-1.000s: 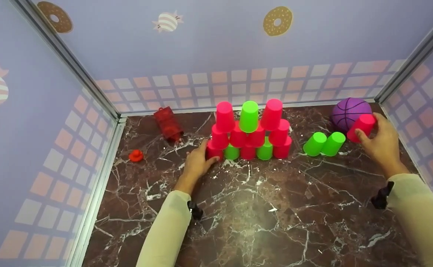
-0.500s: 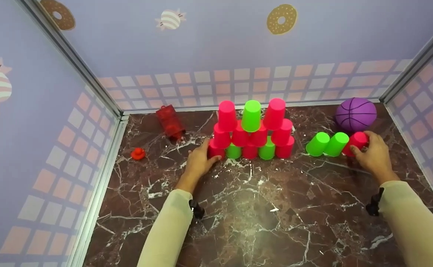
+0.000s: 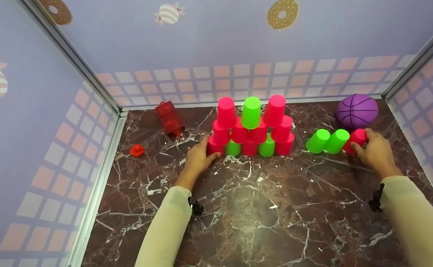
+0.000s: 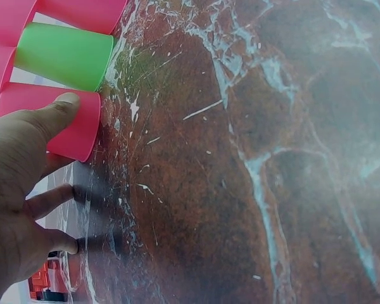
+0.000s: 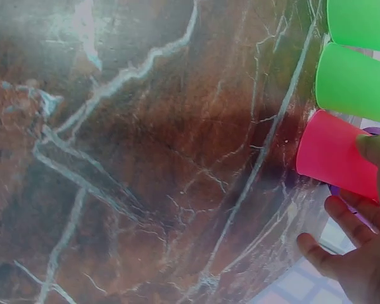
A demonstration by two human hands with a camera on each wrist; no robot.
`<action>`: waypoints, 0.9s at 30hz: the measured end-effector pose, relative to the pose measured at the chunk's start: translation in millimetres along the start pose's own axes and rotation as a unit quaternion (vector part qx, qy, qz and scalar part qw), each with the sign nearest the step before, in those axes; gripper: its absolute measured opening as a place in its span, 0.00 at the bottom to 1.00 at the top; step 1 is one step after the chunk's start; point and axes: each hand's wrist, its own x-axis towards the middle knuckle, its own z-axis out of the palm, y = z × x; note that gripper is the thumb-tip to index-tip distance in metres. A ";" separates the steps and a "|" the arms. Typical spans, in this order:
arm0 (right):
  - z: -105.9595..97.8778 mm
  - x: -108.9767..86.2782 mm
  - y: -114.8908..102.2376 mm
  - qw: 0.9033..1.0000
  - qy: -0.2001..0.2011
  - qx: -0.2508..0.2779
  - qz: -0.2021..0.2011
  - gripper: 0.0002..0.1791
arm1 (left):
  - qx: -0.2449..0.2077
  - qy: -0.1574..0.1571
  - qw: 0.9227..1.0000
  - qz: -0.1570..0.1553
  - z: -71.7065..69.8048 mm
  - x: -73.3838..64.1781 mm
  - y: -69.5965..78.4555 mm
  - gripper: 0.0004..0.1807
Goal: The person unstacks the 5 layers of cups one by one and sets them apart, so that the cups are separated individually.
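An upside-down pink cup [image 3: 215,147] at the bottom left end of a cup stack is held by my left hand [image 3: 197,157], thumb across its front. In the left wrist view that thumb lies on the pink cup [image 4: 76,130], and two fingers stick out below it. My right hand [image 3: 377,152] grips another upside-down pink cup [image 3: 356,140] standing on the marbled surface. This cup is beside two green cups [image 3: 317,141] in a row. The right wrist view has the thumb on the pink cup [image 5: 332,149], with other fingers apart from it.
The stack has three tiers, with a green cup [image 3: 251,112] between two pink cups on top. Behind the right hand rests a purple ball [image 3: 357,110]. A translucent red container [image 3: 169,118] and a small red-orange object [image 3: 137,150] lie left. Patterned walls [image 3: 209,48] enclose the surface.
My right hand has brought its pink cup down and left from in front of the purple ball, standing it beside the green cups. The left hand keeps its place at the stack.
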 end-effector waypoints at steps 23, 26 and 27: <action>-16.0 9.7 -9.2 0.993 -0.074 -0.051 0.077 0.30 | -0.018 0.012 1.000 0.022 2.1 3.3 -3.0 0.36; -15.1 8.0 -9.1 0.992 -0.080 -0.055 0.079 0.30 | -0.004 0.002 1.000 0.009 0.0 0.0 0.5 0.36; -15.1 7.9 -9.3 0.992 -0.081 -0.055 0.079 0.30 | 0.000 0.001 1.000 0.006 -0.4 -0.5 1.2 0.36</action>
